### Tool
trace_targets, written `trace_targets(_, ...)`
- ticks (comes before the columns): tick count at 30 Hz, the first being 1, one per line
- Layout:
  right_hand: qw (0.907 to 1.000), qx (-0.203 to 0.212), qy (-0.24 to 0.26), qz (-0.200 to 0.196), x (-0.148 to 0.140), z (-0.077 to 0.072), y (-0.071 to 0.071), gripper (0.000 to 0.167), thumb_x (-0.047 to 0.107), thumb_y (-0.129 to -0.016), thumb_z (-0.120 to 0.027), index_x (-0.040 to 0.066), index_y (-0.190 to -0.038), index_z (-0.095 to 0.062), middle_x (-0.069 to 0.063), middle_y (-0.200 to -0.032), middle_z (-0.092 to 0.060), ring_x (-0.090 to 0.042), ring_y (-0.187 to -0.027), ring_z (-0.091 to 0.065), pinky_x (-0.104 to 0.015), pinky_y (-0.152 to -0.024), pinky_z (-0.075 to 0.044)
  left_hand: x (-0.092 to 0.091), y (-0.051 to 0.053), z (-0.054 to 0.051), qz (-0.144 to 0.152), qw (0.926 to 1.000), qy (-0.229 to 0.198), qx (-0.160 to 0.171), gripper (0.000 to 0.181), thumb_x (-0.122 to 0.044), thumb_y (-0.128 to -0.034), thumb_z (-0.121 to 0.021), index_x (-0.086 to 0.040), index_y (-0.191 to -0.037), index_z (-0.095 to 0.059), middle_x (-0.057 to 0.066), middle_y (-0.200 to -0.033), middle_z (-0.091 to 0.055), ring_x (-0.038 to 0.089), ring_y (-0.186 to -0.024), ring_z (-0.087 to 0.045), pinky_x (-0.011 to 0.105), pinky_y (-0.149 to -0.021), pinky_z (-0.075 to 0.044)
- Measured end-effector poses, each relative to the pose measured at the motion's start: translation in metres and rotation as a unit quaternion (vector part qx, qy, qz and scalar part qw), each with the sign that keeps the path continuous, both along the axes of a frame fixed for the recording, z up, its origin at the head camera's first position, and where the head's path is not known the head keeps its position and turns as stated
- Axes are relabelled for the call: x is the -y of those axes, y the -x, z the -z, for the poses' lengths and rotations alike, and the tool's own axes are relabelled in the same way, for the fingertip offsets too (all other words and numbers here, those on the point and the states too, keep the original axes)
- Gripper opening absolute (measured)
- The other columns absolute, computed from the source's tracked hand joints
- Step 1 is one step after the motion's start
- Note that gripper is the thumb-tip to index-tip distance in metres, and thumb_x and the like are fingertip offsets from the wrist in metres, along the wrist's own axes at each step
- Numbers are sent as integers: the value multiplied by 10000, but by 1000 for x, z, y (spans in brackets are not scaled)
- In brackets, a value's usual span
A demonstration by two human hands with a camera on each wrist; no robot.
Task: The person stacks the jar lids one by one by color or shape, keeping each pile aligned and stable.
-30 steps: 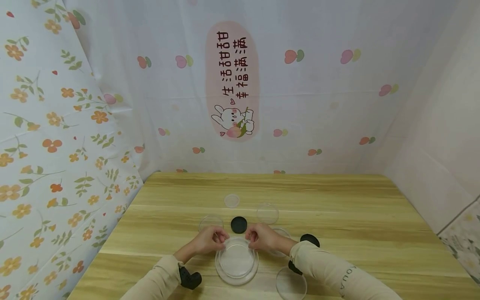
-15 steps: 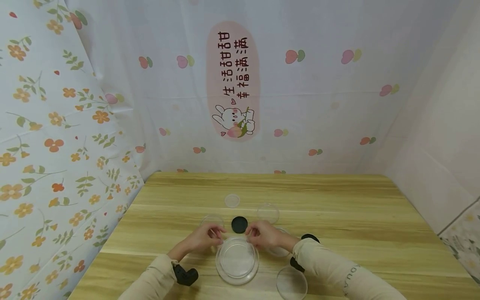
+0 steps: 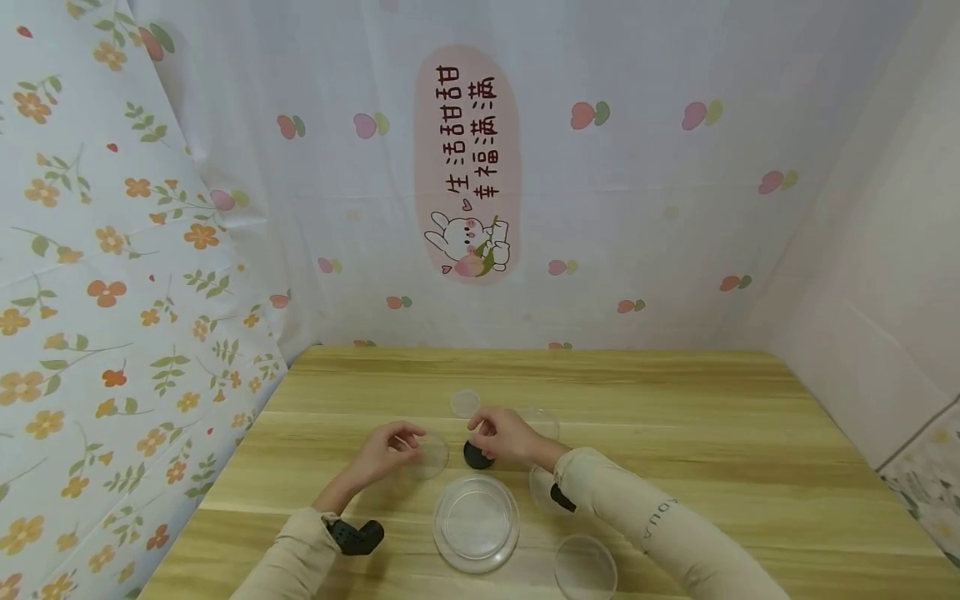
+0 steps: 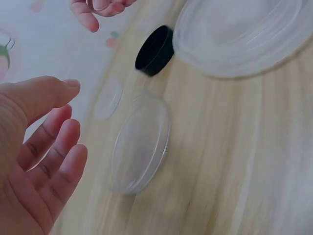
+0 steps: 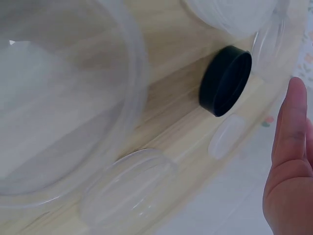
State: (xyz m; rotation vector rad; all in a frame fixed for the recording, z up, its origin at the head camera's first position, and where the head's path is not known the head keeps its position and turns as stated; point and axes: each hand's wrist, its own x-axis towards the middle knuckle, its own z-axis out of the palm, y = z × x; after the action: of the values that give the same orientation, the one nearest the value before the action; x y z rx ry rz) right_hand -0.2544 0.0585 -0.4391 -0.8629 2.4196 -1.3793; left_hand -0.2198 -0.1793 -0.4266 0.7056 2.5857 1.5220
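My left hand [image 3: 386, 454] hovers beside a clear round lid [image 3: 431, 457] on the table, its fingers loosely bent with nothing between them. In the left wrist view that lid [image 4: 142, 147] lies apart from the fingertips [image 4: 73, 154]. Over a black round lid [image 3: 477, 456] my right hand [image 3: 506, 435] hangs in the air, holding nothing; the right wrist view shows a gap between it and the black lid [image 5: 226, 81]. Nearer me sits a stack of clear round lids [image 3: 476, 554], a smaller one on a larger one, untouched by either hand.
Behind the black lid lies a small translucent disc [image 3: 465, 404]. More clear lids lie to the right, one at the front [image 3: 585, 567], one by the right wrist [image 3: 543, 492] and one farther back [image 3: 543, 421]. Wrist cameras [image 3: 357, 537] stick out at the cuffs.
Both hands have left the rim of the clear lid stack and moved away from me. The left went toward the left clear lid, the right over the black lid. The stack stays in place.
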Motion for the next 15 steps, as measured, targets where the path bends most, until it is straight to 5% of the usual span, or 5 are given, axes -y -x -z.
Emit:
trace_targets(3,9997,-162,156,-26,8,11,15,204,131,-856,-564,-37,-971,-564,-65,-679,-553,-167,-538,-567,-254,-495,-491,5,2,0,-316,9994,-132,52,205,81,-785,-586,131,-982,-565,259,-809,-562,329,-707,-547,242,-576,-455)
trace_targets(8,9995,-216,146,179,23,17,26,216,146,-848,-567,-39,-959,-571,-36,-678,-562,-102,-505,-554,-211,-487,-478,17,18,23,-837,9964,-100,42,229,39,-787,-613,116,-998,-574,150,-792,-588,230,-697,-561,229,-571,-455)
trace_targets(11,9987,-33,7,500,33,6,21,210,47,-819,-579,-100,-968,-559,-118,-712,-589,-174,-514,-577,-241,-502,-491,21,25,34,-1038,9945,-102,-52,219,28,-774,-629,113,-972,-586,126,-772,-590,196,-686,-557,238,-592,-458)
trace_targets(15,9981,174,-181,559,43,16,29,261,63,-802,-616,-92,-1005,-563,-154,-771,-603,-240,-583,-603,-280,-529,-503,23,27,44,-1308,9913,-146,66,216,16,-752,-657,97,-945,-602,113,-792,-599,183,-708,-549,248,-649,-455)
